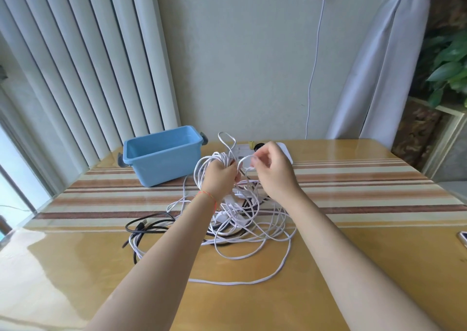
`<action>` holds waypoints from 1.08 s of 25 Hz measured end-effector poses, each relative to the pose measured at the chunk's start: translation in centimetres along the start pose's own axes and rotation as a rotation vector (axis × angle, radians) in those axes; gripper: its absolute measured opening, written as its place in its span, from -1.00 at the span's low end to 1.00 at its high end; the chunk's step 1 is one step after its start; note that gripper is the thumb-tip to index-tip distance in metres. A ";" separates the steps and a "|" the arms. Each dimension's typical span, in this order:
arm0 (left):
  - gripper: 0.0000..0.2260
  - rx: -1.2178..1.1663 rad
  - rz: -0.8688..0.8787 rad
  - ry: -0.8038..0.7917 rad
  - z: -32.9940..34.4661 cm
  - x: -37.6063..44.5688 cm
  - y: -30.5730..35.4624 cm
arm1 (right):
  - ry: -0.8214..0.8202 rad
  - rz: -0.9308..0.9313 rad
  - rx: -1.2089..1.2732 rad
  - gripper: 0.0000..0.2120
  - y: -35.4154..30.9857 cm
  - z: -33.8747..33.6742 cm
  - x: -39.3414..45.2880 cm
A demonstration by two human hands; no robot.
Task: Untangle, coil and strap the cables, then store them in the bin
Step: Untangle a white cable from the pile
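Left hand (pixel 219 176) gripping a bundle of white cable loops (pixel 214 160), fingers curled round them, above the desk (pixel 353 242). Right hand (pixel 271 165) pinching one white strand beside it. Rest of the white and black cables (pixel 151 225) lying tangled below. Blue bin (pixel 161 153) sitting just left, apart.

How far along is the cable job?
Early. Done: nothing stored, the blue bin looks empty. In hand: the left hand grips a bunch of white cable loops while the right hand pinches a strand beside it. Left: no strap on the coil is visible, and the white tangle and black cable lie loose on the table.
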State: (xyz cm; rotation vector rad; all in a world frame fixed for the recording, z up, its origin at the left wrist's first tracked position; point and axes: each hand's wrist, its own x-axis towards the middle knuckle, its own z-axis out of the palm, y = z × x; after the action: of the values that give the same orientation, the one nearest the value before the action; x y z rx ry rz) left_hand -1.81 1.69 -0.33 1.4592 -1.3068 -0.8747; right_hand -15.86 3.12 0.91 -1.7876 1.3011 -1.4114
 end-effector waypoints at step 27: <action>-0.73 -0.021 -0.060 0.187 -4.3 0.8 -1.0 | -0.541 0.132 -0.099 -0.68 -1.8 -3.5 0.5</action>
State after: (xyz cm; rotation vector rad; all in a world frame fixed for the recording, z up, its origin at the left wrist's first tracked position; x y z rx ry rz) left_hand 2.66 1.64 0.03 1.5310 -1.1174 -0.7687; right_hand -18.47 3.95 3.75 -1.9260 1.1767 -0.7254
